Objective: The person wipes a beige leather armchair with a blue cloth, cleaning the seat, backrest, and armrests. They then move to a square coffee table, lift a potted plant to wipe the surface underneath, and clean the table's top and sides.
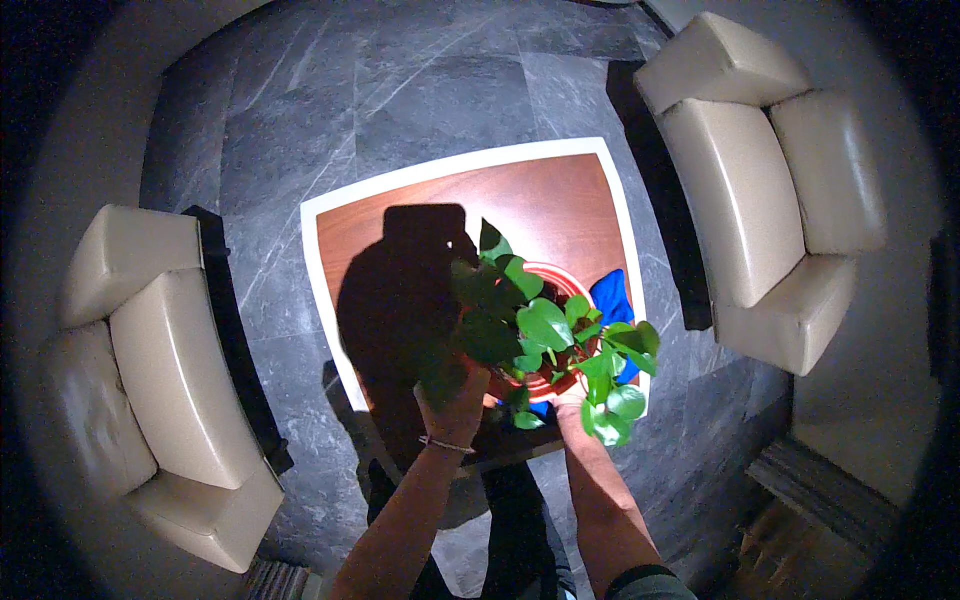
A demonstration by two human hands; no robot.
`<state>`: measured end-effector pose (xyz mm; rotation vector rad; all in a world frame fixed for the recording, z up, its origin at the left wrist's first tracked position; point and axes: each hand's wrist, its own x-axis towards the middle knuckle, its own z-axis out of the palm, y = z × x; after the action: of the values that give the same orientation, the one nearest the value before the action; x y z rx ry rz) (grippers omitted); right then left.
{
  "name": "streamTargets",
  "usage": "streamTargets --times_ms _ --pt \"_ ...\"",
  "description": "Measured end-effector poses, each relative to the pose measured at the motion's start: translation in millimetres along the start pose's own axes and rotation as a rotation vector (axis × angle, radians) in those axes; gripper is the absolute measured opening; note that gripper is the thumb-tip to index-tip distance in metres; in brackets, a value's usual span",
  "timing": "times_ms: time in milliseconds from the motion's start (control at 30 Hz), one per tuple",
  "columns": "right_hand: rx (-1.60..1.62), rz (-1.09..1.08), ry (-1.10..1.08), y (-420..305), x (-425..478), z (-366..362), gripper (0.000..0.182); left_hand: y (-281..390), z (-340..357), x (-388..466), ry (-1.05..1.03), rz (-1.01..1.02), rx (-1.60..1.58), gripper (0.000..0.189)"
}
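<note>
A leafy green potted plant (545, 324) in a round red pot (564, 276) is between my two hands, over the near right part of a low table. My left hand (457, 394) grips the pot's left side, partly in shadow and behind leaves. On the near right side, my right hand (571, 397) holds the pot, its fingers mostly hidden by the pot and foliage. A blue cloth (613, 298) shows beyond the pot's right side and beneath its near edge. Whether the pot touches the table cannot be made out.
The table (555, 180) has a brown wood-look top and a white border. A cream armchair (180, 375) stands to the left, another cream armchair (739, 202) to the right. Grey stone-look tiles (450, 97) cover the floor. A dark shadow falls across the table's left half.
</note>
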<state>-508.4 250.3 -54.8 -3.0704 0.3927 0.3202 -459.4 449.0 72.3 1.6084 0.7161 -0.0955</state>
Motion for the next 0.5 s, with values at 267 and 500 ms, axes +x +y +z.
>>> streamTargets --times_ms 267,500 --pt "-0.197 -0.078 0.303 -22.1 173.4 -13.8 0.057 -47.7 17.4 11.3 -0.017 0.288 0.362 0.023" --pt "-0.07 -0.435 0.347 -102.1 270.1 -54.9 0.059 -120.8 35.3 -19.4 -0.018 0.344 0.179 0.031"
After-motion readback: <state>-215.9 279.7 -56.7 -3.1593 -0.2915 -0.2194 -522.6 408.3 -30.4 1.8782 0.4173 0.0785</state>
